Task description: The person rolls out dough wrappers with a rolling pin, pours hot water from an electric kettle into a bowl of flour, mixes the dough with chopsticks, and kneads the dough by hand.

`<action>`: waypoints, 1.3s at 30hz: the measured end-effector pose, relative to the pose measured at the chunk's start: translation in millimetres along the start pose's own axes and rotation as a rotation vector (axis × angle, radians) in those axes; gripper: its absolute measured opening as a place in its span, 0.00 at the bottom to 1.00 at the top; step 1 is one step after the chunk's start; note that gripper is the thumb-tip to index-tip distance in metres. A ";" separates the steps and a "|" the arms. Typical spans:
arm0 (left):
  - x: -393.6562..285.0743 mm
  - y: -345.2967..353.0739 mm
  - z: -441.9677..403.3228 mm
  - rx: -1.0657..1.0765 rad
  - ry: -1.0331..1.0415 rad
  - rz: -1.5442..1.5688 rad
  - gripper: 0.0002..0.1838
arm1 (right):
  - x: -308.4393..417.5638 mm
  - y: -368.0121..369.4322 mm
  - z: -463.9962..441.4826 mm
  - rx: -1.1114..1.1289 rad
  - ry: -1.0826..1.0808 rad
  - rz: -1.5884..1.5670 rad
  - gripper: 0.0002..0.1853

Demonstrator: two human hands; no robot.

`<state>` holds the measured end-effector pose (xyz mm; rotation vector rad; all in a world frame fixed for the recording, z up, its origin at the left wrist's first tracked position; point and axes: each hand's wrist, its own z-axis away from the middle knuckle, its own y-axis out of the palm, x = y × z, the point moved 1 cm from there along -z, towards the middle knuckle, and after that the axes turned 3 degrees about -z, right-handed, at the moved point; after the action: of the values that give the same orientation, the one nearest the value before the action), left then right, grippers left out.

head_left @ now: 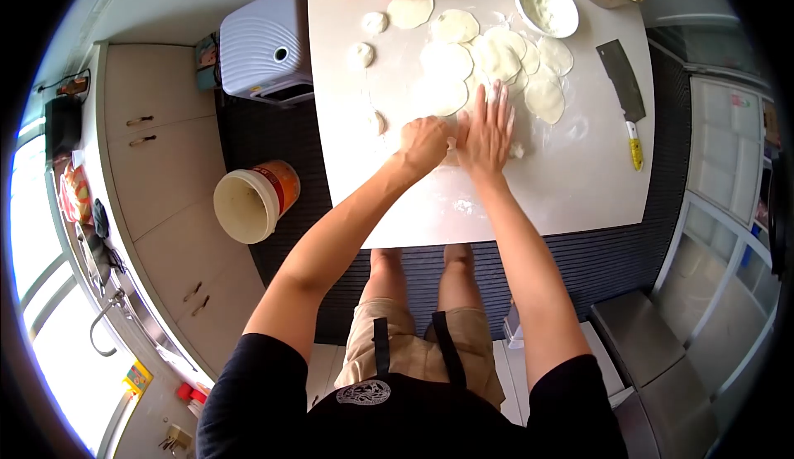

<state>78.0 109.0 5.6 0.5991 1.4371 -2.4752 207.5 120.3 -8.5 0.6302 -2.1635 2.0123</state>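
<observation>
Blk shirt (413, 422) cut off, L hand (425, 142) curled, R hand (486, 138) flat, can't tell what's held.

I can read no text. The emblem (364, 392) on my black T-shirt (438, 426) and the label (270, 184) on the bucket (288, 179) are illegible.

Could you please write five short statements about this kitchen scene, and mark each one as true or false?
1. The left hand is curled, while the right hand has its fingers stretched out. True.
2. The cleaver is in the right hand. False: it lies on the table.
3. Several dough circles overlap. True.
4. The bucket stands on the table. False: it is on the floor.
5. The white bowl is near the far edge of the table. True.
</observation>
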 end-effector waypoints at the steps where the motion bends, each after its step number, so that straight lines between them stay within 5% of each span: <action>1: 4.2 3.0 -0.6 -0.014 0.010 0.036 0.09 | 1.3 0.1 -0.3 0.007 0.006 0.018 0.29; 6: 40.3 6.1 -0.4 -0.042 -0.121 0.493 0.11 | -25.2 -25.2 130.1 0.196 -0.092 0.068 0.27; 10: 23.3 -0.7 2.6 0.212 -0.107 0.074 0.09 | -16.0 -2.2 58.0 0.155 -0.083 0.070 0.28; 12: 10.2 8.4 0.9 0.084 -0.083 -0.116 0.05 | -0.4 6.4 -1.7 -0.001 -0.005 0.031 0.30; 17: 39.3 14.1 7.3 -0.147 0.040 0.424 0.07 | -17.3 -5.0 93.2 0.148 -0.055 0.096 0.29; 20: 43.9 4.3 13.1 0.040 -0.242 0.568 0.08 | -26.9 -14.7 143.0 0.147 -0.055 0.077 0.29; 21: 40.4 1.3 13.1 0.199 -0.208 0.378 0.06 | -24.8 -11.2 126.7 0.153 -0.056 0.060 0.29; 23: 23.3 9.3 10.3 0.168 -0.167 0.117 0.08 | -14.4 4.7 59.9 0.101 -0.054 0.083 0.29; 25: 10.5 12.8 10.2 0.013 -0.059 -0.078 0.08 | 4.9 -0.9 12.5 0.031 -0.009 0.062 0.30; 32: 49.2 -1.5 -9.6 -0.142 0.015 0.408 0.07 | -29.4 -16.5 158.3 0.168 -0.058 0.043 0.31; 34: 68.3 -17.4 -21.5 -0.442 -0.074 0.732 0.11 | -26.8 -23.2 146.8 0.200 -0.077 0.037 0.31; 36: 80.0 -25.4 -2.8 -0.883 -0.177 0.208 0.11 | -23.5 -23.3 124.5 0.212 -0.075 0.025 0.31; 38: 84.3 -13.6 31.1 -0.777 -0.374 -0.065 0.08 | -23.0 -18.6 117.4 0.209 -0.073 0.009 0.29; 39: 84.1 -3.2 40.7 -0.721 -0.384 0.090 0.07 | -23.8 -17.2 119.0 0.207 -0.072 0.002 0.27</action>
<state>-8.1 76.7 -11.8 0.0347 1.8948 -1.6827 258.3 8.8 -14.2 0.7377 -2.0090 2.2673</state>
